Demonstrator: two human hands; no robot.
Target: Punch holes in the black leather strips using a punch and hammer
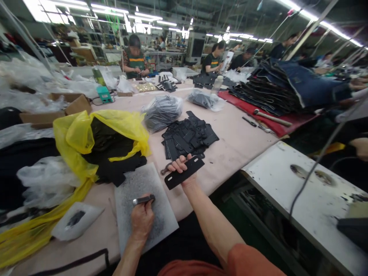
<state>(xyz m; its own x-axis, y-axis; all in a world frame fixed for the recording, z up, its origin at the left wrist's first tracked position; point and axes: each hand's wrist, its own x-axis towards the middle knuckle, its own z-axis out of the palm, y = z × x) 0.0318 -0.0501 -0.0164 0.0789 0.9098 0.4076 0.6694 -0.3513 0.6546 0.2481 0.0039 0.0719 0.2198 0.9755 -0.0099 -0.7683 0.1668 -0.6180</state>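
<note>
My left hand (142, 222) is closed around a short dark hand punch (143, 199) with a shiny metal end, over a speckled grey-white board (128, 188). My right hand (179, 165) grips a flat black strip (185, 173) with a slot near each end, its fingers folded over the upper edge. Just left of these fingers shows the rounded end of a metal tool (165, 170); whether it is held or lies on the table I cannot tell. Beyond the right hand is a loose pile of similar black pieces (188, 134).
At the left, a yellow plastic bag (71, 130) holds dark fabric. Clear bags of grey pieces (163, 111) stand behind the pile. A hammer (273, 117) lies on red cloth by stacked denim (267, 88). A white machine table (310, 191) is at right; co-workers (135, 57) sit beyond.
</note>
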